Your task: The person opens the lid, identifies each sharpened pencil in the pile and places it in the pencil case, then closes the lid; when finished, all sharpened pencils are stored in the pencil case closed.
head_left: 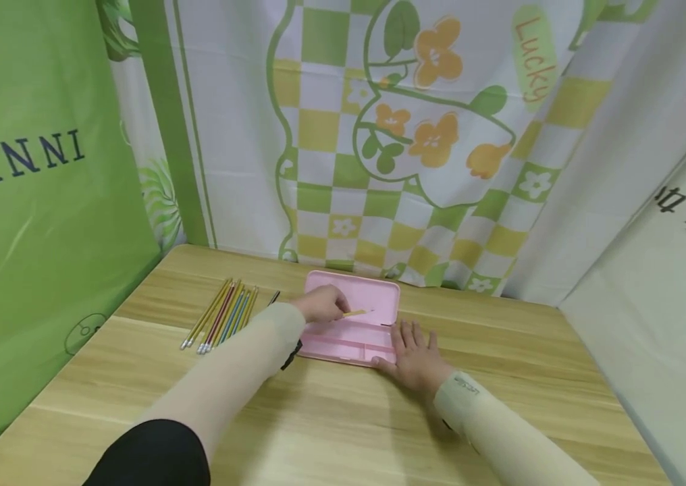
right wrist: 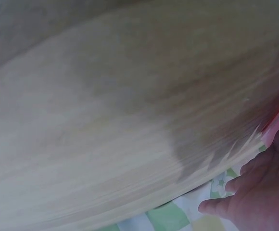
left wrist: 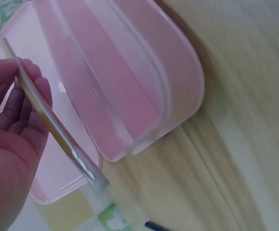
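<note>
An open pink pencil case [head_left: 332, 347] lies on the wooden table, its lid [head_left: 376, 293] tipped back toward the curtain. Over the case, my left hand [head_left: 321, 304] pinches a yellow pencil [left wrist: 50, 118] between thumb and fingers. In the left wrist view the pencil slants, with its metal band and whitish eraser end away from the fingertips. My right hand [head_left: 418, 363] rests against the case's right side, fingers extended and thumb at the front corner. The left wrist view shows bare long compartments in the case; the right wrist view catches only a sliver of it.
Several pencils [head_left: 221, 317], yellow, red and blue, lie side by side left of the case. A dark thin stick [head_left: 274, 297] lies between them and the case, partly hidden by the left arm. A patterned curtain [head_left: 343, 169] hangs behind the table.
</note>
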Demonstrator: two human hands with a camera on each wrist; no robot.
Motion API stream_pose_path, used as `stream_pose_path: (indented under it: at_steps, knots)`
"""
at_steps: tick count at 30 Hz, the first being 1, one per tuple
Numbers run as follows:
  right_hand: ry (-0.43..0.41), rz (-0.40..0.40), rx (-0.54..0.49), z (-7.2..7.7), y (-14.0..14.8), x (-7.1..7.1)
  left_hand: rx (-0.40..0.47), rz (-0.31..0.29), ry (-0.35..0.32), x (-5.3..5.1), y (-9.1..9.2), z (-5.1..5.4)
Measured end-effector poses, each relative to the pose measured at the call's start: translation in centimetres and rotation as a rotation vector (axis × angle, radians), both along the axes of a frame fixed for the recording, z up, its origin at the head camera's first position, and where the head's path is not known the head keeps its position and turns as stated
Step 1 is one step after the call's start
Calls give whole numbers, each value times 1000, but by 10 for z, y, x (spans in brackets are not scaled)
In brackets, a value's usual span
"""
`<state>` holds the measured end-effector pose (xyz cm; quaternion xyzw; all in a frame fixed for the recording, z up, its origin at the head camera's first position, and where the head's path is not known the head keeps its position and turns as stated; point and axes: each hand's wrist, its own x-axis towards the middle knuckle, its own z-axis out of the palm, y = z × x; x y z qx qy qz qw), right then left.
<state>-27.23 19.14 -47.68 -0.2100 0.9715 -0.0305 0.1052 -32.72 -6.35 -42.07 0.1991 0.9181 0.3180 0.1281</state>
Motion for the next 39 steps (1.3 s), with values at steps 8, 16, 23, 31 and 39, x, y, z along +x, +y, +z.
stream_pose_path:
  at_steps: [8,16,23,31,39]
  knots:
    - [-3,-3,-17,2,-1,2,-118,-102,60,-4,9,-15]
    - [34,28,-19,1,-5,4,-148,-125,40,-2,15,-25]
    - [52,11,6,-2,-1,0,-153,-185,93,-2,20,-28]
    - [4,1,41,6,-7,0,-136,-161,78,0,19,-33]
    - [1,6,2,7,-7,1,-125,-140,111,2,22,-37]
